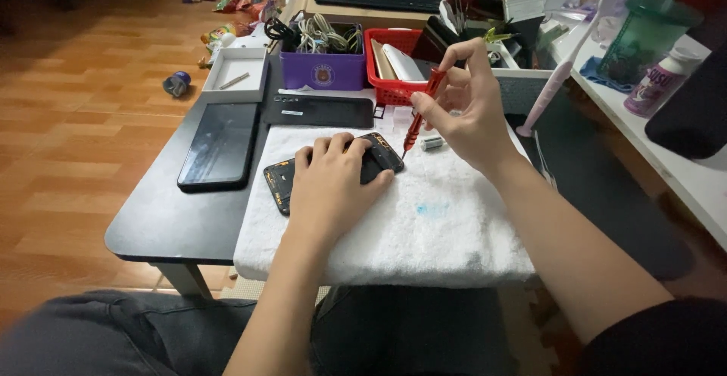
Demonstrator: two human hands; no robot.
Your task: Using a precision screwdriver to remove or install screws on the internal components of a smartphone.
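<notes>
- Currently our left hand (333, 187) lies flat, fingers spread, pressing the opened phone body (379, 156) onto the white towel (424, 232) — prob. to stop it sliding.
- Our right hand (466, 111) pinches a red screwdriver (420, 111) betw. thumb & fingertips, held nearly upright, tip just above the phone's top-right corner.
- Small grey part (432, 143) on towel just beside the tip.
- Tablet (219, 145) near the low table's (163, 224) left edge; purple box (324, 62) & red basket (394, 69) crowd the far side.
- Open room: towel's near half.
</notes>
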